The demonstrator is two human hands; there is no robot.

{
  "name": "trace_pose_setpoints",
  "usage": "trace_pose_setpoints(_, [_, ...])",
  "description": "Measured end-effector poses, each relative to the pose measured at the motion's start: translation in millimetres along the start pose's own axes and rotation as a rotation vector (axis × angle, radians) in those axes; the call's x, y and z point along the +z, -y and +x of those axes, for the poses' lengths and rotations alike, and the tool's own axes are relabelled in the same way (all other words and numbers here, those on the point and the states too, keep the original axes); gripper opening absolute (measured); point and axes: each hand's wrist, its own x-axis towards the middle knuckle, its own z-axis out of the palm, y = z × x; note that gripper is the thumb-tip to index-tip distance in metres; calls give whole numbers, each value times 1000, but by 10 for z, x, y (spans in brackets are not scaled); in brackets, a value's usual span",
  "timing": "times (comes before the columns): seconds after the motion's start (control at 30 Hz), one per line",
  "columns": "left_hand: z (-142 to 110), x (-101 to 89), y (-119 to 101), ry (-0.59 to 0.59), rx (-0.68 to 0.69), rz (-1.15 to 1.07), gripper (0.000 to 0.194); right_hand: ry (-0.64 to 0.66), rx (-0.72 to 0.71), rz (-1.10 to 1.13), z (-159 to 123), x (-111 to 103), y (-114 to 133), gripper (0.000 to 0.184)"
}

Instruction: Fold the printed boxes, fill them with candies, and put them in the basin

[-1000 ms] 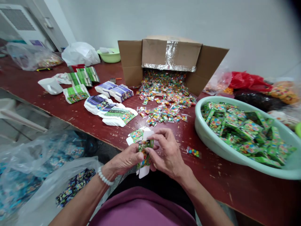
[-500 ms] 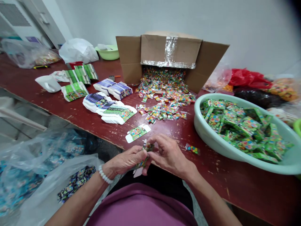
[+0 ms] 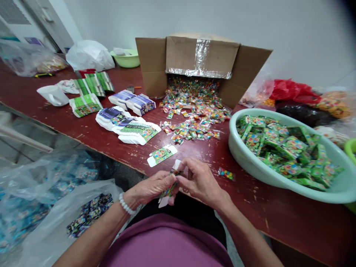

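A small green candy box [image 3: 167,191] is between my two hands at the table's front edge, its white end flaps sticking out at top and bottom. My left hand [image 3: 155,186] grips its side, thumb across the front. Closed at the box's upper end, my right hand [image 3: 198,179] pinches it near the top flap; whether a candy packet is inside is hidden. Just beyond lies a flat green box [image 3: 162,155] with its white flaps out. Right of my right hand rests a single clear packet of coloured candies [image 3: 226,173].
An oval pale-green basin [image 3: 236,155] of filled green boxes stands at right. Candy packets [image 3: 191,126] spill from an opened carton [image 3: 200,55]. Stacks of flat boxes [image 3: 139,129] and a white mug [image 3: 52,95] are at left. Plastic bags of packets [image 3: 63,207] sit below the table edge.
My right fingers have shifted slightly at the box's upper end, and the white top flap now stands out more. The whole view has moved slightly.
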Motion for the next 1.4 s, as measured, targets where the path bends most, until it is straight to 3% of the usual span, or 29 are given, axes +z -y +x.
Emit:
trace_pose_setpoints(0.1, [-7,-9,6,10,-18,24,67,60,24,34,3,-18,-1,15])
trace_pose_setpoints(0.27, [4,-6,8,26,-22,8,64,51,132,155,-43,10,-41,15])
trace_pose_setpoints(0.5, [45,-41,56,43,-12,45,61,37,108,137,-104,11,-83,11])
trace_pose_setpoints(0.67, [56,-36,-115,96,-19,171,57,246,213,328,-135,-52,-70,7])
trace_pose_setpoints(0.83, [66,-55,-166,121,-173,197,37,335,233,537,-164,-31,-145,13])
trace_pose_setpoints(0.9, [58,-57,-133,55,-183,204,33,278,289,661,-197,57,-210,20])
trace_pose_setpoints(1.0, [49,-24,-63,-122,-107,196,34,-57,374,542,-253,242,-299,30])
trace_pose_setpoints(1.07, [57,20,-15,-223,-52,140,35,-186,406,475,-273,347,-329,34])
trace_pose_setpoints(1.17, [84,84,36,-299,-12,74,37,-136,386,571,-271,415,-333,20])
trace_pose_setpoints(1.27, [83,116,60,-372,87,154,35,-210,382,543,-266,386,-321,35])
trace_pose_setpoints(1.4, [24,165,99,-482,154,231,32,-210,489,566,-278,343,-277,36])
